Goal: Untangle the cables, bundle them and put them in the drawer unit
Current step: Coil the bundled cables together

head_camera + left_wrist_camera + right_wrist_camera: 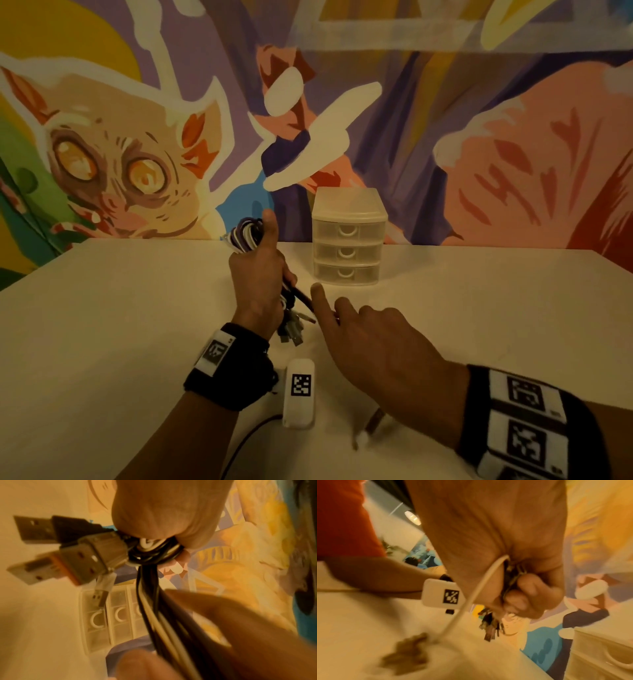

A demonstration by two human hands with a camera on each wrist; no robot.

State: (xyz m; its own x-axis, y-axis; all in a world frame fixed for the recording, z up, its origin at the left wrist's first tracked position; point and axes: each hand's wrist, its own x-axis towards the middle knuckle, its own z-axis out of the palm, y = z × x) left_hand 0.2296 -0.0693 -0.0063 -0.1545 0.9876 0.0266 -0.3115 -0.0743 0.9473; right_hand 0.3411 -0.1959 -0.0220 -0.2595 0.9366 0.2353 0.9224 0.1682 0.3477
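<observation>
My left hand (263,270) grips a bundle of black, white and purple cables (245,233) upright, thumb up, just left of the drawer unit (347,253). The USB plugs (291,330) hang below the fist and show close up in the left wrist view (72,555). Dark and white strands (154,601) run from the bundle to my right hand (337,317), which pinches them; its index and middle fingers lie stretched out and its thumb is hidden. A white cable (471,599) trails from the fist to the table. All three drawers are shut.
The small translucent drawer unit stands at the back of the white table (137,325), against a painted wall. A cable end (363,437) lies on the table under my right wrist. The white camera box (298,390) hangs below my left wrist.
</observation>
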